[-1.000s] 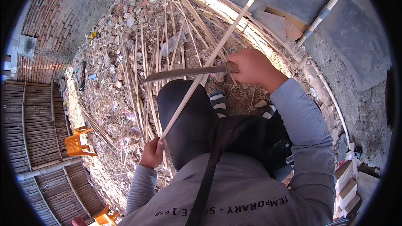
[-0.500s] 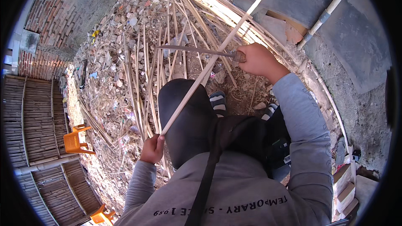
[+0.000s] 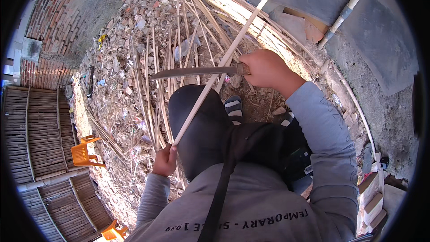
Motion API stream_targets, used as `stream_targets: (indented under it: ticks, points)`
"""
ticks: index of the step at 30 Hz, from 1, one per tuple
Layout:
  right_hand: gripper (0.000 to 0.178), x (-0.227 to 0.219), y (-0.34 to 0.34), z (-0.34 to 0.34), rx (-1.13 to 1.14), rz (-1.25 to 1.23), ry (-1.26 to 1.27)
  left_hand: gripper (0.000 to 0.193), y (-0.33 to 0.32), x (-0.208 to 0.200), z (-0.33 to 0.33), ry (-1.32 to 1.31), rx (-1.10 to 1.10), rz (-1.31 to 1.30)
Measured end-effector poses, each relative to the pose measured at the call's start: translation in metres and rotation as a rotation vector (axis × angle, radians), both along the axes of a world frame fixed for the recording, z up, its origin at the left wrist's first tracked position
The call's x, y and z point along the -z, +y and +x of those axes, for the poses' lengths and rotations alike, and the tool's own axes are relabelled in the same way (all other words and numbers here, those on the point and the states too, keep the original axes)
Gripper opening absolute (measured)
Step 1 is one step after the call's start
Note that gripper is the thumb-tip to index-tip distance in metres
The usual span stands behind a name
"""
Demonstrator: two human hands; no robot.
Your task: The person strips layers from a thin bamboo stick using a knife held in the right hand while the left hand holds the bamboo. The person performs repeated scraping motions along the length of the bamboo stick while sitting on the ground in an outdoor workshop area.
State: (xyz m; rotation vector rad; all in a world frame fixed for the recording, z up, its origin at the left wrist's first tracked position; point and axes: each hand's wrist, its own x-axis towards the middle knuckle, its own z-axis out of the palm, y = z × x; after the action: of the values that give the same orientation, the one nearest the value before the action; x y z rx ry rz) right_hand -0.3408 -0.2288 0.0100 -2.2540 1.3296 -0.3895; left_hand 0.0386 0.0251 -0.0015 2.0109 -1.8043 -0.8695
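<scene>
My left hand (image 3: 165,161) is closed around the near end of a long pale bamboo strip (image 3: 195,107). The strip slants away from me over my dark-clad knee, its far end up past the top edge of the view. In my right hand (image 3: 268,69) is the short handle of a machete, gripped with the fingers wrapped round. Its dark, slightly curved blade (image 3: 188,72) points left and crosses the strip near the middle. Whether the edge bites into the strip cannot be made out.
Several loose bamboo strips (image 3: 150,94) lie on the littered ground ahead and left. Orange plastic chairs (image 3: 83,153) stand at far left beside bamboo slat panels (image 3: 42,130). A grey wall (image 3: 380,121) with a pipe (image 3: 347,11) rises at right.
My right hand has drawn the machete left and nearer to me along the strip. The strip's far end has shifted a little left, while my left hand stays nearly in place.
</scene>
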Motion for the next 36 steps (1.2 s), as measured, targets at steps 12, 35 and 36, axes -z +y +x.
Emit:
stream_targets:
  ticks: [12, 35, 36]
  points:
    - [0.024, -0.013, 0.011, 0.005, -0.053, -0.167, 0.074, 0.047, -0.005, 0.01, 0.0, 0.025, -0.011, -0.009]
    - [0.026, -0.002, -0.004, -0.018, 0.23, -0.055, 0.003, 0.049, -0.003, 0.017, 0.005, -0.188, -0.007, -0.05]
    - [0.024, -0.002, 0.001, -0.011, 0.092, -0.089, 0.021, 0.049, -0.003, 0.02, 0.004, -0.172, -0.01, -0.084]
